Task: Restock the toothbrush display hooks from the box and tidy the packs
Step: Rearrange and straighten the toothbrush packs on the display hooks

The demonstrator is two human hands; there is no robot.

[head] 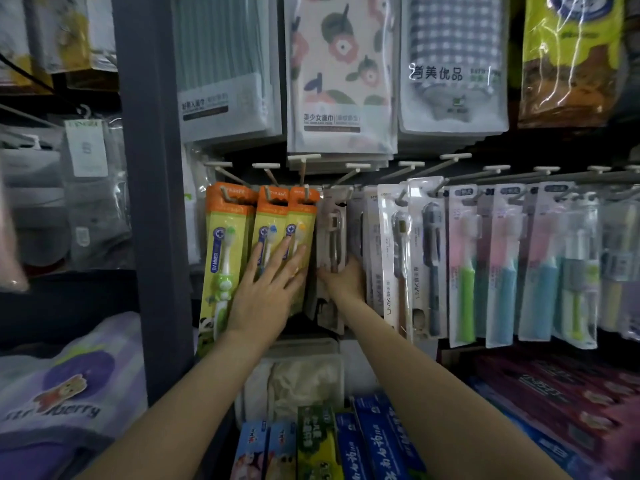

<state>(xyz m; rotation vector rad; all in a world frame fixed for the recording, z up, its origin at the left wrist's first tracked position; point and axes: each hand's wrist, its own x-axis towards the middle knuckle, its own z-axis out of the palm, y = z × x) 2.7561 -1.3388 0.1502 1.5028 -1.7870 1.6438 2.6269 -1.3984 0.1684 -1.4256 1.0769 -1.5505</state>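
Blue and green toothpaste boxes (329,441) lie nearest, on the shelf below the hooks, with red ones further right. No restock box is identifiable in view. Above and farther in, both forearms reach up to the toothbrush row. The left hand (266,289) lies flat with fingers straight and spread, pressing on the orange-topped children's toothbrush packs (273,233), which hang on three neighbouring hooks at the left end; it holds nothing. Just right of it, the right hand (346,278) is against the beige toothbrush packs (330,258), fingers tucked round or behind their lower half; whether it truly grips them cannot be told. Further right hang white LMK packs (394,265), then pink, green and blue-handled ones. Farthest up are packaged towels (341,74).

This looks like the tidying step. To do it well, keep the left palm steady so the orange packs stay square, and with the right hand ease the beige stack back along its hook (346,180) until faces sit flush, without twisting the card hang-holes.
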